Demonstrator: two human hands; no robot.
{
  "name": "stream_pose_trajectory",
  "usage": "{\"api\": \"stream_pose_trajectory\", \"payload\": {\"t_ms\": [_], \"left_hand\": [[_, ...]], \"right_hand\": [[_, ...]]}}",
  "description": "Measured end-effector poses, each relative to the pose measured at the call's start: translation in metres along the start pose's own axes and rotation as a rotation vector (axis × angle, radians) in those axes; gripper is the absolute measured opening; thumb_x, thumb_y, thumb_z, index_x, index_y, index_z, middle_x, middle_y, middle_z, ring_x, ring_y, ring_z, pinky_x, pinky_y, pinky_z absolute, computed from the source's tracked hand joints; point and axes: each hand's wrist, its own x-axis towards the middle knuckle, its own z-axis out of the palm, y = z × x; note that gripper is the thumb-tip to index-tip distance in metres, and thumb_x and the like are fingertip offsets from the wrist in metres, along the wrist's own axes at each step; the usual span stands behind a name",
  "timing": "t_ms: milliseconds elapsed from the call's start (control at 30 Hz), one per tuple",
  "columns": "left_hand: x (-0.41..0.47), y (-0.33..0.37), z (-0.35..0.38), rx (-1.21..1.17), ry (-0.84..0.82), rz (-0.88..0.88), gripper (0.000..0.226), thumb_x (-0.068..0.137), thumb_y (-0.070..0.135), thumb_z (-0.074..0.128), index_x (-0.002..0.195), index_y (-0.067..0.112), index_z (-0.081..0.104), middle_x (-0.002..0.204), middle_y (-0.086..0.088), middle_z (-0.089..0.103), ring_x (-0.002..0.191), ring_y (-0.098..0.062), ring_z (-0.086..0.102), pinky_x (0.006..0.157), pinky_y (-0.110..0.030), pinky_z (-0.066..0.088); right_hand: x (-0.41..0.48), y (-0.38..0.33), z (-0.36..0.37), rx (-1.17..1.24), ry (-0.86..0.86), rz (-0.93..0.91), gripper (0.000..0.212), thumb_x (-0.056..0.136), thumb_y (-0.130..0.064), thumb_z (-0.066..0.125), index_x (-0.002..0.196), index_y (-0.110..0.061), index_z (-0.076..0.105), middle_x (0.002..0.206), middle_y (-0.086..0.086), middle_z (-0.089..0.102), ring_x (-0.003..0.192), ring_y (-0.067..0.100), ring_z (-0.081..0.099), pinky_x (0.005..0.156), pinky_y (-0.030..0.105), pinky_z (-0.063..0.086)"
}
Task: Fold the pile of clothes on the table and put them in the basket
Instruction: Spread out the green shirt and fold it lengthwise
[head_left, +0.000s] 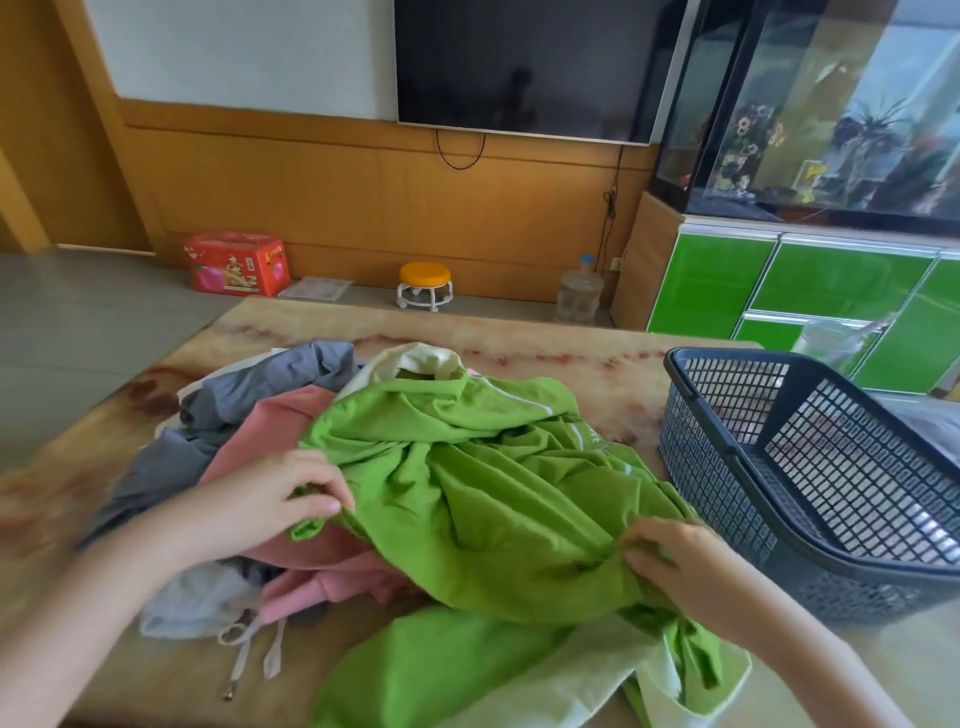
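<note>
Left grip (280, 499): fingers curled, thumb and fingertips pinching the left edge of the green garment (493, 493). Forearm comes in from lower-left, blurred.
Right grip (680, 566): fingers curled into a bunched fold at the garment's near-right side, pinching cloth. Sits just beside the basket (696, 467).
Green garment: on top of the pile, crumpled, unfolded, centre of table (597, 384). White stripe and white print on the far-right part; print not legible. Pale lining shows at the near edge, which reaches the bottom of the frame.
Pink garment (260, 431): under the green one, sticking out on its left, partly beneath the left grip.
Grey garment (260, 384): far-left of pile, under and behind the pink one.
Cream garment (421, 361): at the far side of the pile, behind the green one; only a rounded part shows.
White item (197, 597): near-left of pile, thin fabric, w/ drawstrings (244, 654) trailing toward the near edge of the table.
Basket: dark plastic mesh, upright on the table, right of pile. Tabletop shows through its mesh floor.
Table: marbled beige top w/ reddish veins.
Background, floor: red box (236, 262), orange stool (425, 283) on castors, water bottle (579, 291), all along the wood-panel wall.
Background, wall: dark TV (519, 62), screen off.
Background, right: fish tank (831, 104) on a green cabinet (831, 280).
</note>
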Motion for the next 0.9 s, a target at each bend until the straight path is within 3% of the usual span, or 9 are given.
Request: {"api": "stream_pose_trajectory", "payload": {"t_ms": [100,167,300,400,500,600,700,800,900], "left_hand": [[0.005,0.008,0.02,-0.083,0.036,0.007,0.019,0.08,0.05,0.055,0.096,0.044,0.065,0.11,0.027,0.053,0.104,0.016,0.045,0.099,-0.016,0.033],[0.018,0.014,0.032,-0.04,0.164,0.006,0.027,0.082,0.048,0.056,0.108,0.043,0.061,0.124,0.029,0.042,0.118,0.009,0.036,0.107,-0.025,0.028],[0.041,0.013,0.047,0.065,0.34,-0.077,0.051,0.087,0.037,0.061,0.135,0.036,0.045,0.141,0.016,0.032,0.133,-0.007,0.028,0.11,-0.031,0.027],[0.052,0.007,0.059,0.142,0.378,-0.123,0.056,0.084,0.04,0.064,0.136,0.035,0.044,0.129,0.011,0.045,0.122,-0.011,0.041,0.098,-0.027,0.038],[0.055,0.003,0.06,0.214,0.415,-0.11,0.038,0.083,0.033,0.067,0.12,0.03,0.06,0.1,0.009,0.057,0.103,-0.014,0.051,0.089,-0.029,0.038],[0.047,0.004,0.054,0.191,0.453,-0.064,0.022,0.085,0.025,0.067,0.106,0.024,0.067,0.085,0.008,0.062,0.085,-0.013,0.056,0.075,-0.026,0.038],[0.03,0.006,0.046,0.039,0.383,-0.086,0.011,0.087,0.027,0.064,0.097,0.029,0.066,0.081,0.011,0.061,0.074,-0.005,0.056,0.063,-0.02,0.041],[0.01,0.009,0.037,-0.098,0.205,-0.126,0.009,0.084,0.034,0.067,0.092,0.037,0.065,0.084,0.013,0.063,0.079,0.001,0.058,0.073,-0.02,0.048],[0.008,0.009,0.037,-0.161,0.154,-0.148,0.011,0.08,0.037,0.069,0.09,0.037,0.066,0.086,0.014,0.064,0.082,0.002,0.058,0.075,-0.015,0.046]], "right_hand": [[0.003,-0.014,0.013,-0.043,-0.066,-0.026,0.045,0.084,-0.063,0.043,0.123,-0.042,0.052,0.129,-0.031,0.04,0.117,-0.002,0.047,0.116,0.034,0.022],[0.011,-0.029,0.025,-0.033,0.011,-0.069,0.071,0.072,-0.075,0.038,0.135,-0.044,0.04,0.144,-0.027,0.03,0.133,0.003,0.033,0.117,0.03,0.017],[0.029,-0.062,0.056,-0.06,0.069,-0.181,0.08,0.08,-0.059,0.058,0.147,-0.038,0.02,0.153,-0.015,0.022,0.142,0.01,0.019,0.117,0.03,0.002],[0.038,-0.075,0.082,-0.079,0.115,-0.189,0.061,0.082,-0.039,0.067,0.138,-0.033,0.043,0.132,-0.011,0.055,0.125,0.011,0.046,0.12,0.036,0.013],[0.039,-0.073,0.092,-0.075,0.274,-0.217,0.035,0.07,-0.021,0.078,0.103,-0.031,0.07,0.091,-0.015,0.071,0.09,0.006,0.066,0.113,0.041,0.031],[0.03,-0.066,0.086,0.041,0.173,-0.21,0.028,0.088,-0.021,0.061,0.116,-0.028,0.065,0.112,-0.014,0.067,0.107,0.007,0.06,0.119,0.027,0.007],[0.014,-0.06,0.067,0.056,0.066,-0.296,0.028,0.091,-0.026,0.058,0.119,-0.03,0.062,0.117,-0.018,0.063,0.114,-0.002,0.054,0.119,0.023,0.002],[0.0,-0.053,0.049,0.023,-0.159,-0.28,0.031,0.089,-0.033,0.06,0.12,-0.036,0.06,0.119,-0.018,0.063,0.12,-0.006,0.044,0.116,0.024,0.02],[-0.001,-0.055,0.031,0.144,-0.318,-0.228,0.018,0.086,-0.039,0.063,0.104,-0.04,0.066,0.105,-0.019,0.066,0.099,-0.006,0.059,0.093,0.02,0.048]]}}
